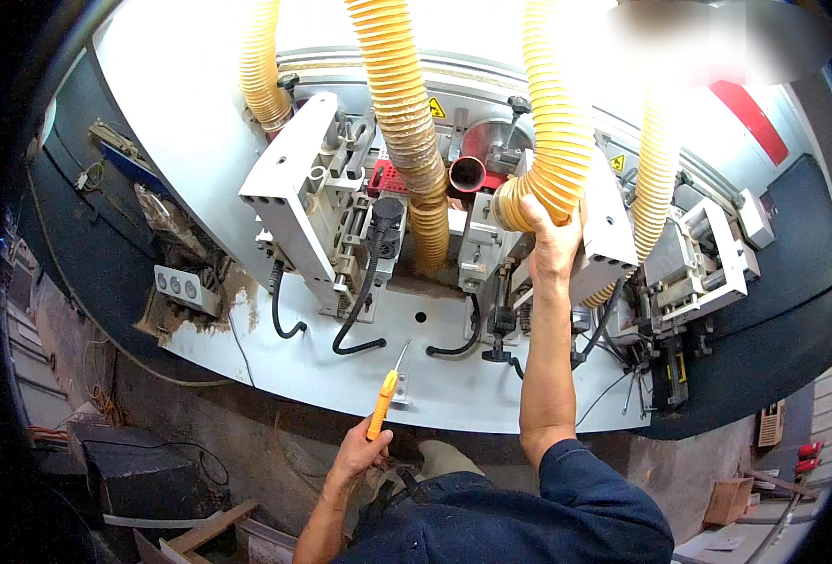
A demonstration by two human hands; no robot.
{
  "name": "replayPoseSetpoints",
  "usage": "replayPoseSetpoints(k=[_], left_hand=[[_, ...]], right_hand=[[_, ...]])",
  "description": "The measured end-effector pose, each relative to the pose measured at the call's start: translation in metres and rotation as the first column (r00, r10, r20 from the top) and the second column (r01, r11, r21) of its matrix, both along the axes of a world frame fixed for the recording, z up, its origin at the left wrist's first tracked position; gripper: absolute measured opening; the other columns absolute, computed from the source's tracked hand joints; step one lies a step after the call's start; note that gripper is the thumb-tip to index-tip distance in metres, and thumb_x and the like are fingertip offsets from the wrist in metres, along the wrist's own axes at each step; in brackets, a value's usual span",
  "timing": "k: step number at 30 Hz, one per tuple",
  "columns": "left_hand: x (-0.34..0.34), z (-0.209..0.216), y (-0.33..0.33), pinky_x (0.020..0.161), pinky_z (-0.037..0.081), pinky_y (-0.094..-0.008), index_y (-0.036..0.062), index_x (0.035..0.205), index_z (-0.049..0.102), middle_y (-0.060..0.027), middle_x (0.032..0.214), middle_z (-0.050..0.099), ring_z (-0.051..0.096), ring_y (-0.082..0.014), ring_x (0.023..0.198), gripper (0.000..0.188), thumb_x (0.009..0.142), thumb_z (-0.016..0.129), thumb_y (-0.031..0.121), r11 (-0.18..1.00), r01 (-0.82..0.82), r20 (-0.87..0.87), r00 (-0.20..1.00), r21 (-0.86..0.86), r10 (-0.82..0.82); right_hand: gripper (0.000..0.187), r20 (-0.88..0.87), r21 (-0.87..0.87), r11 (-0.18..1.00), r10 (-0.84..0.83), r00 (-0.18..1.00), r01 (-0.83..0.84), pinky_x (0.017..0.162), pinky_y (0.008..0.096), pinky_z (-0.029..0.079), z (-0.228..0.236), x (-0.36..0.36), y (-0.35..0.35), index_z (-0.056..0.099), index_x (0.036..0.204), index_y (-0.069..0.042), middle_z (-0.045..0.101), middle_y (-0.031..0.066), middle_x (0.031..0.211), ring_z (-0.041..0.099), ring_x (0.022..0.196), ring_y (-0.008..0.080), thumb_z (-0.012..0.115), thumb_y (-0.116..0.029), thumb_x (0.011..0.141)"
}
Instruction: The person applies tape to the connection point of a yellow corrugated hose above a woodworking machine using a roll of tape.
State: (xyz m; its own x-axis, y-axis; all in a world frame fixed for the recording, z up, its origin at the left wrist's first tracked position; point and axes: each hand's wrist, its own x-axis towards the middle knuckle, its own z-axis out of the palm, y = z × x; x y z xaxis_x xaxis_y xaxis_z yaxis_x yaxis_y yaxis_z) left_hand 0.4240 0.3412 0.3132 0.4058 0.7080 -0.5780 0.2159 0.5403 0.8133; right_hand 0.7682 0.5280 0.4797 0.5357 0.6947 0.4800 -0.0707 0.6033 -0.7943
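My right hand [555, 246] reaches up and grips the lower end of a thick yellow ribbed hose [559, 141]. The hose bends left there, and its end lies close to a red-rimmed round port [467, 174], apart from it. Lower down, near the machine's front edge, my left hand [359, 453] is closed round a yellow utility knife [384, 404]. Its thin metal blade points up and away over the white machine bed [444, 399]. Part of the right fingers is hidden behind the hose.
Another yellow hose [402, 113] runs down into the machine left of the port. A metal disc [491, 141] sits behind the port. Grey machine units [294, 179] with black cables stand on both sides. A socket strip [186, 285] lies at the left, and a cardboard box [728, 501] on the floor lower right.
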Motion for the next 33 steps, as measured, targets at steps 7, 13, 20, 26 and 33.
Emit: replayPoseSetpoints(k=[7, 13, 20, 26, 33], left_hand=[[0.003, -0.007, -0.003, 0.045, 0.041, -0.0212, 0.0017, 0.123, 0.051, 0.0006, 0.063, 0.056, 0.049, -0.0055, 0.05, 0.041, 0.09, 0.063, 0.022, 0.999, 0.014, -0.031, 0.999, 0.035, -0.013], [0.005, -0.003, -0.004, 0.045, 0.04, -0.0209, 0.0028, 0.126, 0.05, 0.0009, 0.063, 0.055, 0.048, -0.0053, 0.05, 0.042, 0.089, 0.063, 0.021, 0.999, -0.033, 0.001, 0.999, -0.009, 0.033], [0.003, -0.014, -0.011, 0.046, 0.042, -0.0217, 0.0043, 0.134, 0.046, 0.001, 0.063, 0.055, 0.05, -0.0066, 0.052, 0.052, 0.088, 0.064, 0.022, 1.0, -0.021, -0.039, 0.999, 0.01, 0.022], [-0.002, -0.021, -0.019, 0.049, 0.044, -0.0231, 0.0076, 0.138, 0.043, 0.0005, 0.067, 0.056, 0.053, -0.0077, 0.055, 0.058, 0.087, 0.064, 0.025, 1.0, 0.012, -0.065, 0.998, 0.016, -0.01], [-0.005, -0.034, -0.03, 0.051, 0.046, -0.0252, 0.0073, 0.139, 0.043, -0.0002, 0.071, 0.058, 0.054, -0.0086, 0.057, 0.059, 0.087, 0.064, 0.023, 0.998, -0.04, -0.017, 0.999, 0.045, 0.04]], right_hand=[[0.059, 0.035, -0.042, 0.999, 0.005, 0.999, -0.003, 0.097, 0.0318, 0.042, -0.006, 0.005, -0.001, 0.049, 0.125, -0.001, 0.058, 0.0056, 0.115, 0.056, 0.106, 0.0163, 0.078, -0.009, 0.074], [0.056, 0.047, -0.046, 0.999, -0.016, 0.999, 0.018, 0.091, 0.0317, 0.047, -0.004, 0.0, 0.0, 0.052, 0.12, 0.0, 0.061, 0.0067, 0.112, 0.06, 0.101, 0.0168, 0.08, -0.011, 0.073], [0.055, 0.022, -0.057, 0.998, 0.007, 1.0, -0.006, 0.092, 0.0324, 0.047, -0.001, -0.008, 0.001, 0.052, 0.12, 0.001, 0.062, 0.0085, 0.112, 0.061, 0.1, 0.0178, 0.079, -0.008, 0.073], [0.053, -0.009, -0.036, 0.999, 0.008, 1.0, -0.008, 0.091, 0.0323, 0.047, -0.007, -0.014, 0.016, 0.051, 0.121, 0.002, 0.062, 0.0089, 0.111, 0.061, 0.1, 0.0185, 0.077, -0.004, 0.075], [0.058, 0.014, 0.053, 0.994, -0.101, 0.995, 0.1, 0.094, 0.0341, 0.044, -0.051, -0.023, 0.089, 0.05, 0.124, -0.001, 0.06, 0.0067, 0.112, 0.058, 0.102, 0.0186, 0.078, -0.005, 0.073]])
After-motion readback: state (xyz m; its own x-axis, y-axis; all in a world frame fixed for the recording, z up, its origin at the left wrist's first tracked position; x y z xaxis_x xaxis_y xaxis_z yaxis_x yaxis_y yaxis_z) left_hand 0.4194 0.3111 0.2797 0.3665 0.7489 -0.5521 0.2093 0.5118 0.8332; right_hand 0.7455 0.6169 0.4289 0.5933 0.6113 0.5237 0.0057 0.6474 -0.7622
